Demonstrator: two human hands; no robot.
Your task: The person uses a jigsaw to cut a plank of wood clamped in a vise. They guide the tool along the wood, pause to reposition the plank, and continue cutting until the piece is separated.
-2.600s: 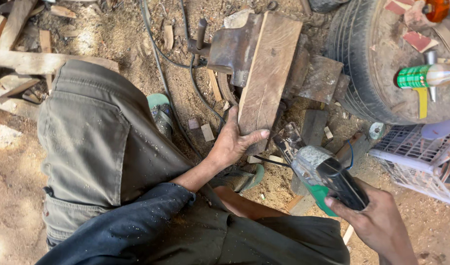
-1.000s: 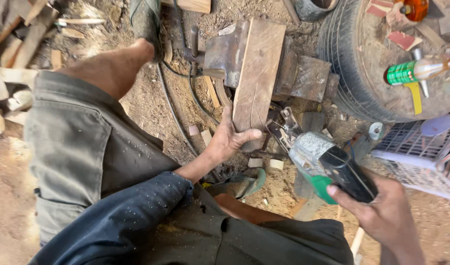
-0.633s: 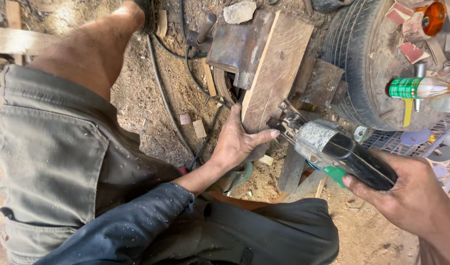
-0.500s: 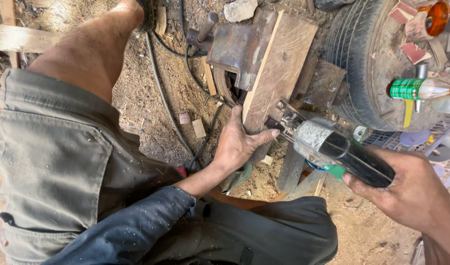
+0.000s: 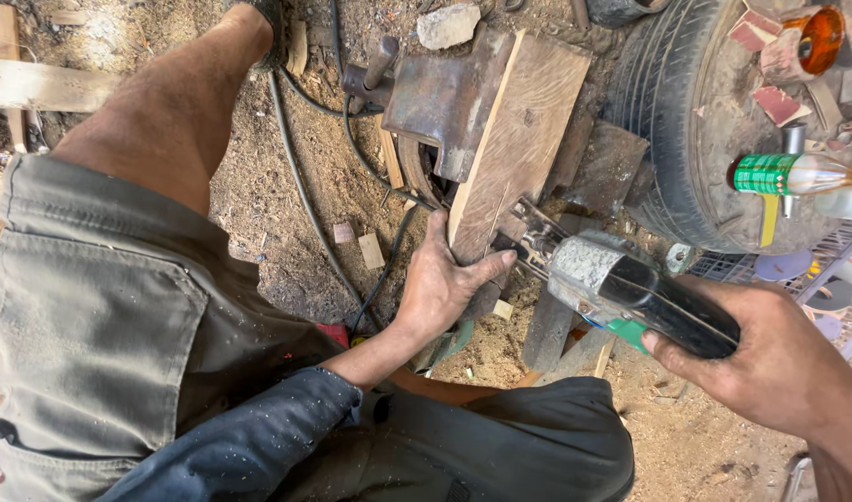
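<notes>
A light wooden board (image 5: 519, 149) lies slanted on a rusty metal block (image 5: 444, 98) over sawdust-covered ground. My left hand (image 5: 440, 284) grips the board's near end, thumb across its lower edge. My right hand (image 5: 770, 358) holds a power saw (image 5: 621, 284) with a black handle, grey metal body and green part. The saw's front end touches the board's right edge close to my left thumb.
A black tyre (image 5: 686, 121) at the right carries a green spray can (image 5: 784, 172), an orange lamp (image 5: 816, 37) and scraps. Black cables (image 5: 300, 177) run over the dirt. My bare knee (image 5: 175, 102) and grey shorts fill the left. A white wire crate (image 5: 821, 279) stands at the right.
My view has shifted closer and downward. My right hand has brought the saw leftward up to the board's edge; my left hand has kept its hold on the board.
</notes>
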